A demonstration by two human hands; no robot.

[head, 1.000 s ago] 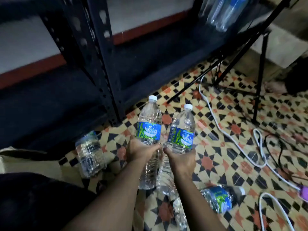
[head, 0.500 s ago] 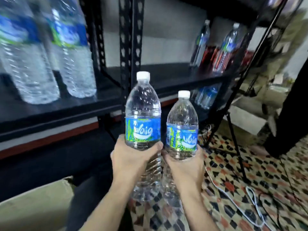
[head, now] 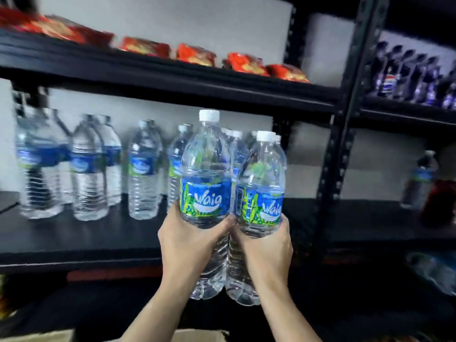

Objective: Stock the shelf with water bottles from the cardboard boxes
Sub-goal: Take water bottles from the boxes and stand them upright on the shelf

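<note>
My left hand (head: 183, 245) grips a clear water bottle (head: 206, 174) with a blue label and white cap, held upright. Beside it my right hand (head: 267, 248) grips a second, slightly lower water bottle (head: 261, 183) of the same kind. The two bottles touch side by side, in front of the black middle shelf (head: 81, 240). Several stocked water bottles (head: 88, 169) stand in a row on that shelf, left of and behind the held pair. A cardboard box edge (head: 199, 335) shows at the bottom.
Red snack packets (head: 195, 54) line the upper shelf. A black perforated upright (head: 343, 134) divides the rack. Dark cola bottles (head: 407, 75) stand on the right bay's upper shelf, and a blurred bottle (head: 419, 178) sits lower right.
Both hands have lifted the two bottles from floor height up to the level of the middle shelf. My view has swung up from the tiled floor to the stocked shelves.
</note>
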